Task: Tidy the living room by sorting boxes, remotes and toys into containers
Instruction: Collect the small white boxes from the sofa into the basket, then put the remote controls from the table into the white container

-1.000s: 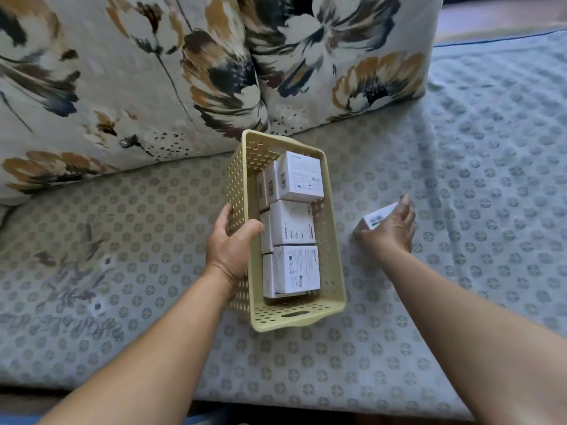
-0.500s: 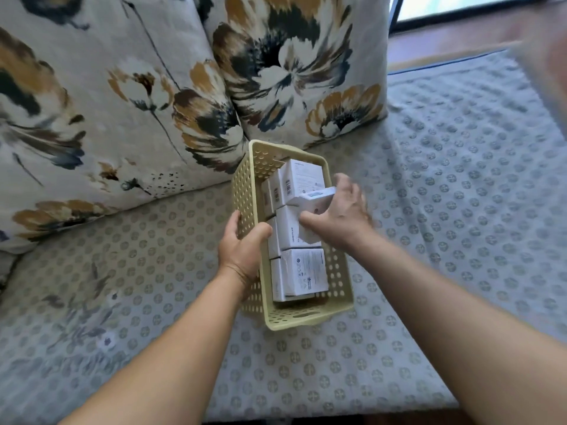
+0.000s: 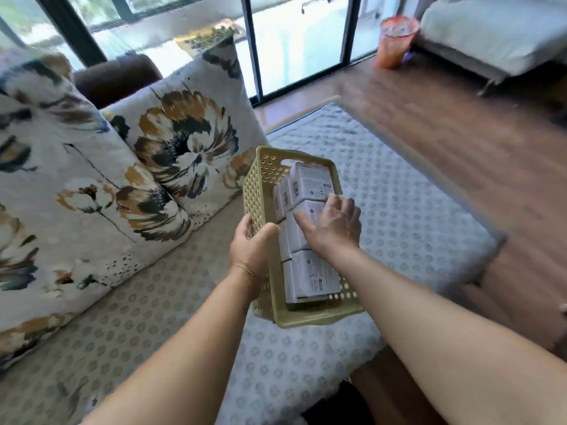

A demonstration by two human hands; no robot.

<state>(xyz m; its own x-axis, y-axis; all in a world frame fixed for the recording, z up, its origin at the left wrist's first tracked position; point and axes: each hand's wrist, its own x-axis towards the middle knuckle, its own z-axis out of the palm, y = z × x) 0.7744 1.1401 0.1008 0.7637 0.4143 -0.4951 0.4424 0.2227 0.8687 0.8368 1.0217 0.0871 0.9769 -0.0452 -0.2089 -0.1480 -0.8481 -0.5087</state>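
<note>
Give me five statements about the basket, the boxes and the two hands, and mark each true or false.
1. The left hand grips the left wall of the basket. True.
2. The basket is empty. False: white boxes fill it.
3. The right hand lies on the boxes inside the basket. True.
4. The basket sits on the wooden floor. False: it is over the patterned sofa cover.
5. The right hand holds a remote. False: no remote is in view; its fingers rest on a box.
</note>
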